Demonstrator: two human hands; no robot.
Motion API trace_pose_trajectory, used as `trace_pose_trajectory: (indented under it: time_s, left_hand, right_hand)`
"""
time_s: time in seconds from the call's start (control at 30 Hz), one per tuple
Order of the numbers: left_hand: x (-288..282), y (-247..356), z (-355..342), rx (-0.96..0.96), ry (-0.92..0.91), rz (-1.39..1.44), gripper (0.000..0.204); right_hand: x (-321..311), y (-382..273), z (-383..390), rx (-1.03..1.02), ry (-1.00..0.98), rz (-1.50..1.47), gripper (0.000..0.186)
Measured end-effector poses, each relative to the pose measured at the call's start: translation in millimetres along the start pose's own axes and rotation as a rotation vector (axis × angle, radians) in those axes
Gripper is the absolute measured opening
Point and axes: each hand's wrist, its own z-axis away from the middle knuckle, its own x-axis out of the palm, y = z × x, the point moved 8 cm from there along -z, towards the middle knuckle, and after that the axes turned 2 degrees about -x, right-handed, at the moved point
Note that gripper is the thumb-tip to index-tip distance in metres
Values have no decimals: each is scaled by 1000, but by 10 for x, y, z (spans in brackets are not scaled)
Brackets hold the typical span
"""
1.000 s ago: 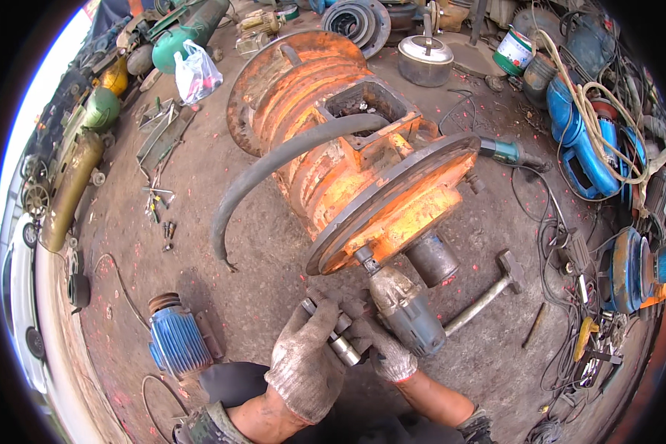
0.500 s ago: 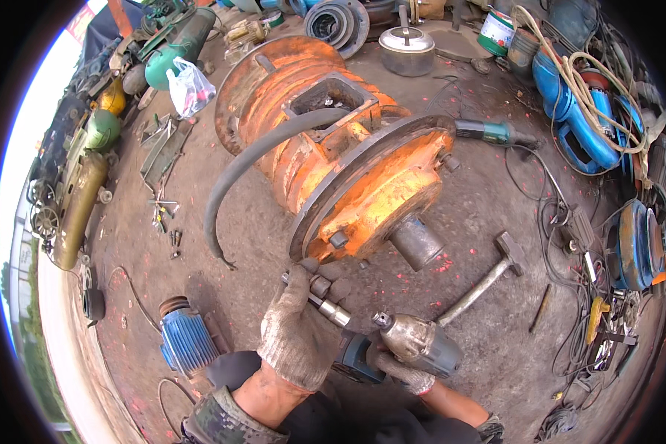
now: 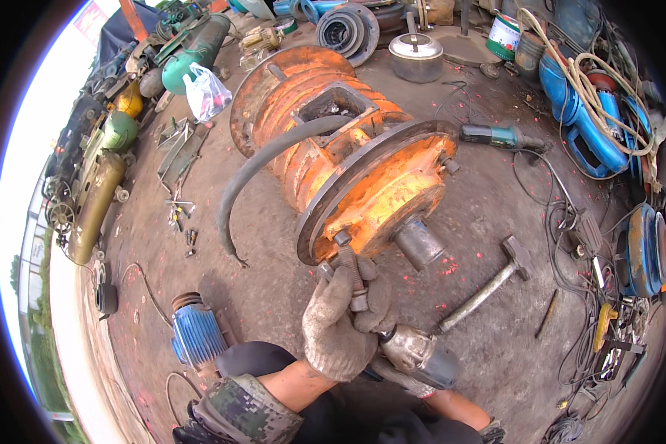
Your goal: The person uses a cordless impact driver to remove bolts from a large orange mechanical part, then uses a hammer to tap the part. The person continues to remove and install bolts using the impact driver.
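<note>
The left hand [image 3: 337, 333], gloved, pinches a threaded bolt [image 3: 354, 277] between its fingers, just in front of the flange [image 3: 381, 200], with the end of a metal piece [image 3: 324, 271] poking out beside it. The right hand [image 3: 405, 380], also gloved, is mostly hidden under the impact wrench [image 3: 422, 359] but looks wrapped around it from below; the wrench's nose points toward the left hand. Right above the pinched bolt, a lower bolt head [image 3: 342, 237] stands out from the flange, and a side bolt head [image 3: 450, 165] juts from its right. The work looks partway: the flange is in place on the orange housing [image 3: 296, 174], at least these two heads are on it, and the pinched bolt is loose. Whether bolts are coming out or going in, I cannot tell. A bare shaft [image 3: 419, 244] sticks out of the flange's middle, and a hose [image 3: 233, 200] curves down from the housing's opening. Farther out on the floor [image 3: 274, 296] lie a hammer [image 3: 488, 285] to the right, a blue motor [image 3: 200, 337] to the left, and a grinder [image 3: 503, 137] beyond the flange.
</note>
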Motion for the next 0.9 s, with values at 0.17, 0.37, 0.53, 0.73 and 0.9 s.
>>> trace_pose_trajectory:
  time_s: [0.17, 0.37, 0.53, 0.73, 0.9]
  left_hand:
    - [-20, -146, -2, 33, -113, -179, 36]
    - [-246, -243, -65, 4, 115, 51, 31]
    - [-221, -4, -84, -47, 69, -17, 28]
    - [-174, 231, -137, -3, 81, 91, 22]
    - [-304, 257, -26, 80, 116, 15, 22]
  right_hand:
    - [645, 97, 213, -457, -22, 1029, 75]
    - [1176, -134, 393, -821, -90, 1427, 66]
    - [1371, -94, 557, -991, -167, 1672, 60]
    - [1193, -118, 483, -1031, -29, 1186, 38]
    - [1306, -56, 405, -1095, 168, 1372, 38]
